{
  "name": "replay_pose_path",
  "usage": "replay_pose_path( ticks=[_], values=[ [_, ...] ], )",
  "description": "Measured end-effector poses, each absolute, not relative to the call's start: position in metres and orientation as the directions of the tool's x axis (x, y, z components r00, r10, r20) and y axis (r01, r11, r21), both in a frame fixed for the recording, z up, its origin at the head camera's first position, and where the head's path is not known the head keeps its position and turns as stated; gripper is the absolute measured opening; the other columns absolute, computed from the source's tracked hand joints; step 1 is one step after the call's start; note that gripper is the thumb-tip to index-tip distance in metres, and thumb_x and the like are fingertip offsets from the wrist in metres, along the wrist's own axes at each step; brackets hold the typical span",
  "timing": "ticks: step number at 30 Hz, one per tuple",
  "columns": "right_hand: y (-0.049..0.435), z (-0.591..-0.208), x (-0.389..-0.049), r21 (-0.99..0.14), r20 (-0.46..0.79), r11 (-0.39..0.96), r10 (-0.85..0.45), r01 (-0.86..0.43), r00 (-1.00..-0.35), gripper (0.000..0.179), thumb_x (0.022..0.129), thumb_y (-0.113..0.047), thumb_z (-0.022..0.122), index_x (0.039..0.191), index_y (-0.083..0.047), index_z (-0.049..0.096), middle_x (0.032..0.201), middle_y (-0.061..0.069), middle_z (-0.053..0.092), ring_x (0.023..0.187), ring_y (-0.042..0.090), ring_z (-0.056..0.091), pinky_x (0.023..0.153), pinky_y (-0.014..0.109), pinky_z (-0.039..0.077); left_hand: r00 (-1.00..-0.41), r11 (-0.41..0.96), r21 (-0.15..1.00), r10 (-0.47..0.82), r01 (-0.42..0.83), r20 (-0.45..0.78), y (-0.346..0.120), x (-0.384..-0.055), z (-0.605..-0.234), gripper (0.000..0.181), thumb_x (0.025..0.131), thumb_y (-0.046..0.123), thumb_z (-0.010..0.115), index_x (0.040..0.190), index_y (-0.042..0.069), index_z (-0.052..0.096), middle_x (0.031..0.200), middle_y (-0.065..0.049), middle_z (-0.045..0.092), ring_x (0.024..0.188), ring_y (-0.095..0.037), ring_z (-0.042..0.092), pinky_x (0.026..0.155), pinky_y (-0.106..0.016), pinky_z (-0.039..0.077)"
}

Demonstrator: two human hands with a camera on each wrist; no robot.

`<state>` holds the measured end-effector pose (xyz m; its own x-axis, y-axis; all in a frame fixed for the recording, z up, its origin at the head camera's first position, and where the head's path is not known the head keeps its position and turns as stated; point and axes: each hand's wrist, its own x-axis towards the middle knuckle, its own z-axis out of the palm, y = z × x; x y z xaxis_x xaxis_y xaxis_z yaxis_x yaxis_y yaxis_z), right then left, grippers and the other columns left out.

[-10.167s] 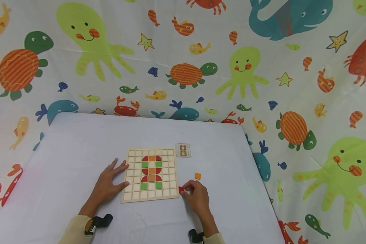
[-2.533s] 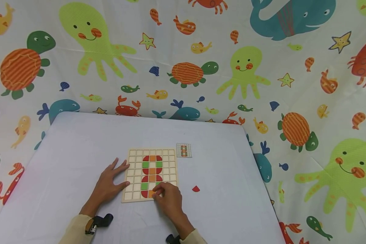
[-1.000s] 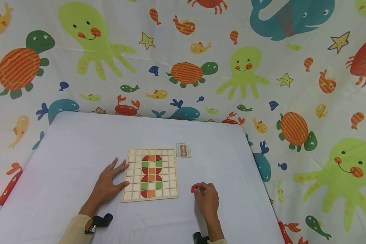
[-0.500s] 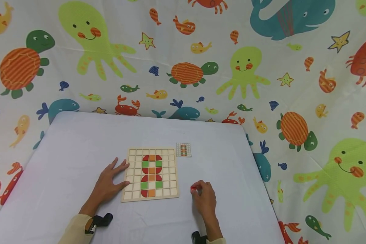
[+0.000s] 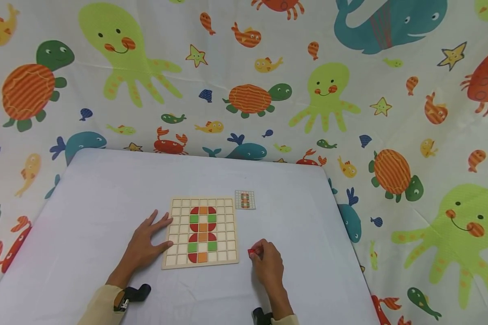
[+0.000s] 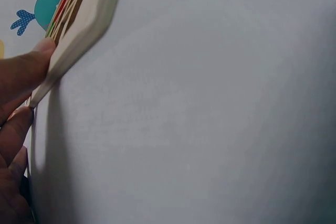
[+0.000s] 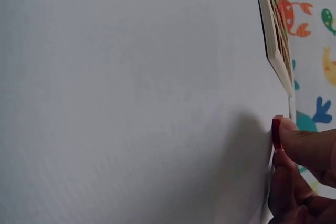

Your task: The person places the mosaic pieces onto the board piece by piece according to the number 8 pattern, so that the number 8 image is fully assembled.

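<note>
A wooden grid board [image 5: 227, 231] lies on the white table, with red rounded tiles, orange squares and green squares set in its middle columns. The bottom row holds a red tile [image 5: 192, 257] beside an orange tile [image 5: 202, 257]. My left hand [image 5: 142, 243] rests with spread fingers at the board's left edge; in the left wrist view its thumb [image 6: 42, 51] touches the rim. To the right of the board, my right hand [image 5: 268, 263] pinches a small red quarter-round tile [image 7: 276, 132] between thumb and fingers, close over the cloth.
A small pattern card [image 5: 245, 200] with a grid and a coloured design lies just beyond the board's upper right corner. Behind the table [image 5: 118, 176] hangs a curtain [image 5: 211, 27] printed with sea animals. Each wrist wears a black camera [image 5: 137, 293].
Over these frames a red and an orange tile came onto the board's bottom row. My right hand then took up the red quarter-round tile and has moved slightly left. My left hand has stayed put.
</note>
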<state>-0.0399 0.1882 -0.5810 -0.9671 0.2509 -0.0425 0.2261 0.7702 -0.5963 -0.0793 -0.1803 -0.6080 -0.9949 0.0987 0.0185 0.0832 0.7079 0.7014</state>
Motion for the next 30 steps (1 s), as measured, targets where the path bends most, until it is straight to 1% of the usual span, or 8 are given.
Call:
replay_pose_path(
  ticks=[4,8,12,18,21,24,27,30],
  values=[
    [0.183,-0.581,-0.041,-0.602,-0.038,0.768,0.248,0.221,-0.968,0.023,0.085,-0.008,0.088,0.098,-0.020,0.073,0.084,-0.006,0.060,0.074,0.010,0.051,0.062,0.026,0.040,-0.995,0.706,0.703,0.098,0.082,0.018,-0.180,-0.079,-0.607,0.077,0.085,0.032,0.088,0.153,0.011,0.058,0.171,-0.032,0.028,0.153,-0.062,0.029,0.117,-0.082,0.026],
    [0.181,-0.582,-0.042,-0.605,-0.055,0.768,0.227,0.213,-0.972,0.023,0.085,-0.010,0.088,0.094,-0.021,0.070,0.084,-0.006,0.058,0.075,0.009,0.051,0.063,0.026,0.040,-0.995,0.704,0.706,0.098,0.081,0.017,-0.180,-0.079,-0.606,0.076,0.085,0.032,0.088,0.152,0.011,0.058,0.170,-0.032,0.029,0.153,-0.063,0.029,0.117,-0.083,0.026],
    [0.180,-0.583,-0.041,-0.625,-0.064,0.758,0.191,0.189,-0.979,0.026,0.086,-0.008,0.087,0.091,-0.022,0.066,0.086,-0.007,0.060,0.076,0.008,0.052,0.065,0.025,0.041,-0.995,0.702,0.707,0.098,0.082,0.018,-0.180,-0.079,-0.607,0.077,0.085,0.033,0.088,0.152,0.011,0.058,0.170,-0.033,0.029,0.153,-0.063,0.029,0.117,-0.083,0.026],
    [0.176,-0.582,-0.040,-0.613,-0.057,0.764,0.214,0.203,-0.975,0.023,0.087,-0.009,0.087,0.100,-0.022,0.072,0.084,-0.009,0.059,0.074,0.008,0.051,0.063,0.023,0.042,-0.995,0.703,0.706,0.099,0.082,0.018,-0.180,-0.079,-0.607,0.076,0.085,0.033,0.088,0.152,0.011,0.058,0.170,-0.032,0.029,0.153,-0.062,0.029,0.117,-0.083,0.026],
    [0.175,-0.582,-0.040,-0.607,-0.049,0.769,0.214,0.200,-0.975,0.022,0.086,-0.010,0.087,0.098,-0.021,0.072,0.083,-0.008,0.058,0.073,0.008,0.050,0.062,0.024,0.040,-0.995,0.700,0.710,0.096,0.079,0.016,-0.180,-0.079,-0.607,0.077,0.085,0.033,0.088,0.152,0.011,0.058,0.171,-0.032,0.028,0.153,-0.062,0.029,0.117,-0.083,0.025],
    [0.175,-0.582,-0.040,-0.613,-0.052,0.767,0.201,0.191,-0.978,0.023,0.085,-0.011,0.088,0.096,-0.021,0.070,0.085,-0.007,0.057,0.074,0.009,0.050,0.063,0.025,0.040,-0.995,0.698,0.712,0.097,0.079,0.015,-0.180,-0.079,-0.607,0.077,0.085,0.034,0.088,0.152,0.011,0.058,0.171,-0.032,0.028,0.153,-0.063,0.029,0.117,-0.083,0.026],
    [0.176,-0.582,-0.040,-0.629,-0.078,0.752,0.192,0.197,-0.978,0.025,0.086,-0.011,0.088,0.096,-0.022,0.067,0.086,-0.008,0.059,0.075,0.009,0.051,0.065,0.024,0.041,-0.995,0.701,0.709,0.098,0.078,0.013,-0.180,-0.080,-0.607,0.077,0.085,0.034,0.088,0.153,0.012,0.058,0.171,-0.032,0.028,0.153,-0.063,0.028,0.117,-0.083,0.026],
    [0.179,-0.583,-0.040,-0.668,-0.102,0.717,0.175,0.198,-0.979,0.024,0.087,-0.010,0.087,0.096,-0.021,0.067,0.087,-0.008,0.063,0.075,0.010,0.053,0.064,0.024,0.044,-0.995,0.702,0.708,0.096,0.078,0.014,-0.180,-0.080,-0.608,0.078,0.085,0.034,0.088,0.153,0.012,0.058,0.171,-0.032,0.028,0.153,-0.063,0.028,0.117,-0.083,0.026]
  ],
)
